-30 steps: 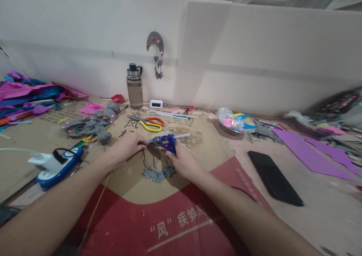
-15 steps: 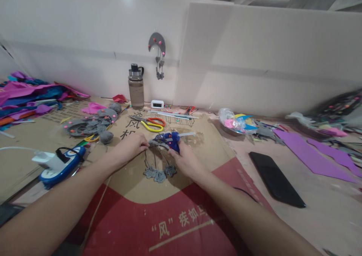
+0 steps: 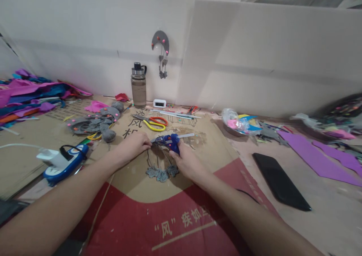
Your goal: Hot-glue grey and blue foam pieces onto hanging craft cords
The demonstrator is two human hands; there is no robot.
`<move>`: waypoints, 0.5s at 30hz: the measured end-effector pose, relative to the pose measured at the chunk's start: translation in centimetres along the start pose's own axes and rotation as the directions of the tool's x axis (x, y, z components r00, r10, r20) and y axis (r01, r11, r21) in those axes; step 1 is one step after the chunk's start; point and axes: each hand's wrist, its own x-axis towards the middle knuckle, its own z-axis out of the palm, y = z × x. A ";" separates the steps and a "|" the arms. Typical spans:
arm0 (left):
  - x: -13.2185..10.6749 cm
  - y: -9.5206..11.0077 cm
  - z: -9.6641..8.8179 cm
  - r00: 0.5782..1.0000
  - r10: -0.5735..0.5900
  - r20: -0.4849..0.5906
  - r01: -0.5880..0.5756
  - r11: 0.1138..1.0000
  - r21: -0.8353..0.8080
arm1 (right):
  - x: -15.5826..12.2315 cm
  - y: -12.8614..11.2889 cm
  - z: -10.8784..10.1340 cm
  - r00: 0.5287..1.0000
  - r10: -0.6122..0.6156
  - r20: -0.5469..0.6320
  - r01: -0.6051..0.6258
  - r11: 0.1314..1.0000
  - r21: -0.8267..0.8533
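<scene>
Change is slight over the last second: our view has swung a little leftward, so everything sits further right in it, while our left hand (image 3: 135, 147) and right hand (image 3: 188, 159) keep their places above the cardboard (image 3: 135, 192) and the three scalloped pieces (image 3: 162, 175) lie as they lay. From that we judge the work to be at one steady step, staying on one spot. Our right fingers are wrapped around a blue glue gun (image 3: 170, 141), its nozzle pointing left; whether the trigger is squeezed we cannot tell. Our left thumb and forefinger are narrowed to a pinch, seemingly on the left end of a grey piece (image 3: 155, 144), which lies between our hands, mostly hidden by the gun. Counting, we have one glue gun with one pale glue stick (image 3: 186, 135) sticking out of its back, one grey piece, and three scalloped pieces on its near side, joined by thin strings (image 3: 157, 159) whose number we cannot settle. Around these we count one pair of scissors (image 3: 146, 120), one bottle (image 3: 138, 93), one white clock (image 3: 159, 104), one phone (image 3: 279, 180), one blue power strip (image 3: 63, 175), two purple sheets (image 3: 313, 156), and one crescent ornament (image 3: 161, 37) bearing four small balls (image 3: 163, 41).
</scene>
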 end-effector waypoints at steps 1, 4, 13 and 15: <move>-0.1 0.1 -0.1 1.000 -0.005 -0.001 0.005 1.000 0.003 | 0.0 0.0 0.1 1.000 -0.001 -0.001 0.001 1.000 -0.006; -0.2 0.4 -0.3 1.000 -0.024 0.003 0.024 1.000 0.011 | 0.0 0.2 0.2 1.000 0.000 -0.003 0.000 1.000 -0.017; -0.2 0.2 0.0 1.000 -0.018 -0.017 0.018 1.000 -0.023 | 0.0 0.2 -0.1 0.997 0.077 -0.013 -0.078 0.996 -0.041; -0.2 0.2 0.0 1.000 -0.015 -0.016 0.015 1.000 -0.022 | 0.0 0.2 0.0 0.998 0.052 -0.017 -0.053 0.998 -0.023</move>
